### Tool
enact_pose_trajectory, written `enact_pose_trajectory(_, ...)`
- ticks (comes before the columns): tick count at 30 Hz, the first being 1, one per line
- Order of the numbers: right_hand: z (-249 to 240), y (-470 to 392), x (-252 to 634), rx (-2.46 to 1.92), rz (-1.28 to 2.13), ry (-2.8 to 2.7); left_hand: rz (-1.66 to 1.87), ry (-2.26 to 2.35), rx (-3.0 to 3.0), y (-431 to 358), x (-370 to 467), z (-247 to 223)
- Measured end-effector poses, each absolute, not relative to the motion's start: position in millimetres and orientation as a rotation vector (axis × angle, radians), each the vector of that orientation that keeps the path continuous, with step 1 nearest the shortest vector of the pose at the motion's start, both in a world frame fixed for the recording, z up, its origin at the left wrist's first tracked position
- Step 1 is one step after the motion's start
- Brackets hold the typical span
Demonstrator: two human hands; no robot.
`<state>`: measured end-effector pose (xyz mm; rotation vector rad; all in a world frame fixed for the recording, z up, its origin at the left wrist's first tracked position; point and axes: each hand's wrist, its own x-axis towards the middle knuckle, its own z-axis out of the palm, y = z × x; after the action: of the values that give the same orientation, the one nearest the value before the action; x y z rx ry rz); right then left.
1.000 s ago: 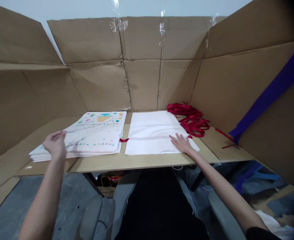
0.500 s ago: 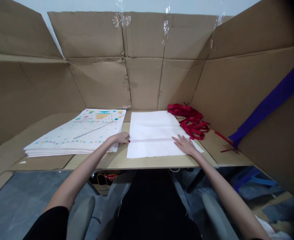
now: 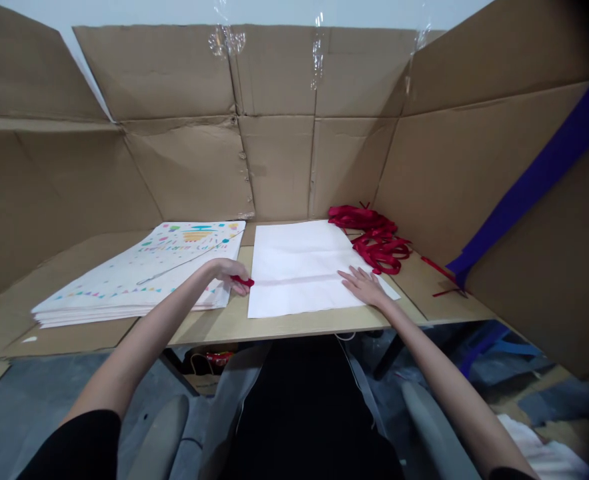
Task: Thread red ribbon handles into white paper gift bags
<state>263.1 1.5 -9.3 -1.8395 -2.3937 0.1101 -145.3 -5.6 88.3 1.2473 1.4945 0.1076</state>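
Since a moment ago the left hand (image 3: 227, 271) has drawn slightly left, pinching the red ribbon end (image 3: 243, 282) at the white paper bag's (image 3: 299, 267) left edge. The right hand (image 3: 363, 286) lies open-palmed, pressing the bag flat on the table (image 3: 274, 323).

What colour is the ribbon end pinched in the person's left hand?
Red: the ribbon end at the left hand, head view.

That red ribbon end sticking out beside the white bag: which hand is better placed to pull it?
Probably the left hand: its fingers already pinch the red ribbon end. The right hand lies flat on the white bag, far from it.
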Motion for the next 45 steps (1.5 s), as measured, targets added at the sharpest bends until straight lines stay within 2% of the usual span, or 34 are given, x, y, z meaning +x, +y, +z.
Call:
enact_pose_trajectory(5, -4.6, -2.7, 264.8, -1.762, 0.029, -2.192, 0.244, 1.594, 1.266, -0.6, -157.3, 85.6)
enact_pose_trajectory(11, 3.4, -10.4, 274.3, -2.115, -0.110, -1.614, 0.280, 1.624, 1.266, 7.5, -174.7, 83.7)
enact_pose_trajectory(18, -6.0, -10.0, 270.9, -2.189, -0.223, -1.795, 0.328, 1.775, 1.343, 0.7, -173.8, 91.9)
enact_pose_trajectory(22, -7.9, -6.2, 273.5, -2.154, -0.156, -1.915, 0.392, 1.853, 1.407, -13.5, -166.4, 97.4)
enact_pose_trajectory(32, -8.3, -4.6, 270.8, -2.281, -0.103, -1.808, 0.534, 1.956, 1.396, -29.2, -164.2, 94.9)
enact_pose_trajectory(45, -12.3, -0.7, 271.5, -2.355, -0.012, -1.740, 0.468, 1.576, 0.972, -21.9, -186.7, 97.6)
